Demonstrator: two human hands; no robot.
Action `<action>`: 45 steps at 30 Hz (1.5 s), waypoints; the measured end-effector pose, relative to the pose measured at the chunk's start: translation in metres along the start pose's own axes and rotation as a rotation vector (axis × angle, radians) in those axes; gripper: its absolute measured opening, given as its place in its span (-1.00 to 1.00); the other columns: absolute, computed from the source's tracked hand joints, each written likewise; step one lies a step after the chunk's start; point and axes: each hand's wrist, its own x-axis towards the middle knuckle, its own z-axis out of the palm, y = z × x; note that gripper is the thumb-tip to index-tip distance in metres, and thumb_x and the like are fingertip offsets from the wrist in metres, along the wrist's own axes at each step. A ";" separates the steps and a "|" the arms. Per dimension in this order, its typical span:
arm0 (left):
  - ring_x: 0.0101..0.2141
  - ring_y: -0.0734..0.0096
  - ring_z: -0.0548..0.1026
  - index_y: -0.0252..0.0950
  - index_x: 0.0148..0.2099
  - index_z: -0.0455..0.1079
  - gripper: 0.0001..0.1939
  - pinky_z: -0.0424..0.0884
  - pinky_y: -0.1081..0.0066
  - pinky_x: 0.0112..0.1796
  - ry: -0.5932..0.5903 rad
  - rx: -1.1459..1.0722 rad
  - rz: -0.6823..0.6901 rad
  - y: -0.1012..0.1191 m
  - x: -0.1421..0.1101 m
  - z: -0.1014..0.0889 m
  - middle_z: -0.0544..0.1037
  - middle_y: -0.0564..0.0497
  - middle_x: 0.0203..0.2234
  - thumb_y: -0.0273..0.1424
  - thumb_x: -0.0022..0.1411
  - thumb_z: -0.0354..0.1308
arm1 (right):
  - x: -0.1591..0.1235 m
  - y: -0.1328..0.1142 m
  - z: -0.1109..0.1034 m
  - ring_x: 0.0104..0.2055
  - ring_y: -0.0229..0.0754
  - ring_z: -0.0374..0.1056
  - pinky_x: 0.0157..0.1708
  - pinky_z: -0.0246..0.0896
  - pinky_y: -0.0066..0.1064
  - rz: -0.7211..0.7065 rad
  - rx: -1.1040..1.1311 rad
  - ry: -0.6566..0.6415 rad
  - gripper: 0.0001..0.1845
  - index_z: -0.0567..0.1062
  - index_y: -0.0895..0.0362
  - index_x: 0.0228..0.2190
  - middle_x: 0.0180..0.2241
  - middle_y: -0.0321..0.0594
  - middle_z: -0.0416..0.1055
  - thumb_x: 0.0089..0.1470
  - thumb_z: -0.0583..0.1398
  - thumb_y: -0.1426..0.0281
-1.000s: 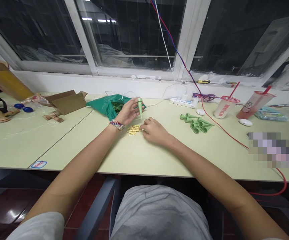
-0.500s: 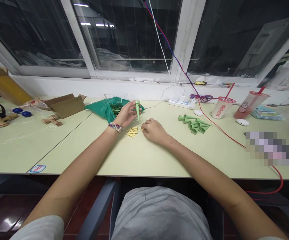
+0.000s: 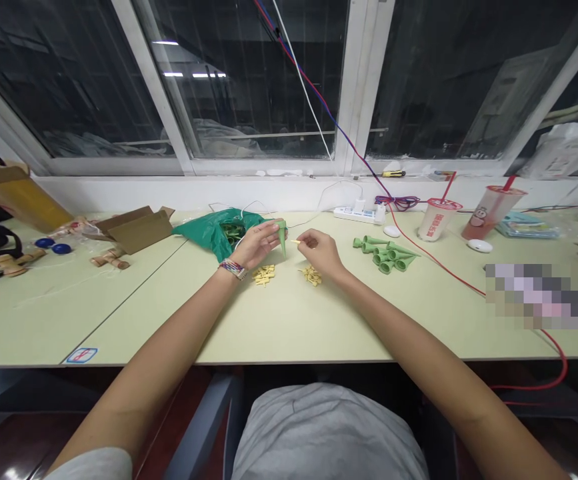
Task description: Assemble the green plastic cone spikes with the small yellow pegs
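Holding a green cone (image 3: 282,237) tip-down, the left hand (image 3: 257,245) closes its fingers (image 3: 271,230) around it above the surface (image 3: 289,327). The right hand (image 3: 320,253) pinches a small yellow stick (image 3: 295,241) just beside the cone. Yellow pieces (image 3: 263,275) lie in a pile below the left hand.

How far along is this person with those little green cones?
A cluster of green cones looks finished. In hand: the left hand holds one cone, the right hand pinches a small yellow piece. Left: two yellow piles and a green plastic bag of more green pieces.
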 end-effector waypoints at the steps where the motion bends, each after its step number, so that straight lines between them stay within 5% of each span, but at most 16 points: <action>1: -0.09 0.24 0.63 -0.33 -0.04 0.60 -0.65 0.49 0.26 0.05 -0.007 0.008 -0.003 -0.001 0.000 0.000 0.67 -0.18 -0.13 -0.35 0.13 0.45 | 0.001 0.000 -0.002 -0.28 -0.17 0.42 -0.17 0.34 -0.31 0.004 0.049 0.031 -0.86 0.55 0.11 -0.34 -0.34 -0.26 0.53 0.05 0.19 0.38; 9: -0.10 0.23 0.61 -0.33 0.02 0.61 -0.57 0.53 0.30 -0.06 -0.051 0.053 -0.062 -0.003 -0.005 0.007 0.65 -0.22 -0.01 -0.30 0.12 0.48 | -0.001 -0.004 -0.001 -0.26 -0.18 0.48 -0.19 0.41 -0.33 -0.129 0.160 0.150 -0.84 0.60 0.12 -0.34 -0.27 -0.20 0.54 0.05 0.21 0.38; 23: -0.19 0.31 0.60 -0.32 0.04 0.63 -0.56 0.54 0.34 -0.14 -0.075 0.074 -0.081 -0.007 -0.004 0.007 0.67 -0.19 -0.11 -0.32 0.10 0.49 | 0.000 -0.002 -0.003 -0.32 -0.21 0.45 -0.23 0.41 -0.35 -0.161 0.120 0.180 -0.89 0.59 0.11 -0.35 -0.32 -0.23 0.50 0.06 0.24 0.40; 45: -0.20 0.18 0.66 -0.36 -0.07 0.64 -0.53 0.61 0.18 -0.10 -0.075 0.153 -0.029 -0.009 -0.005 0.008 0.69 -0.18 -0.17 -0.30 -0.05 0.57 | 0.001 -0.001 -0.009 -0.39 -0.09 0.58 -0.28 0.53 -0.27 0.109 0.406 0.099 -0.78 0.62 0.13 -0.40 -0.47 -0.20 0.60 -0.04 0.39 0.24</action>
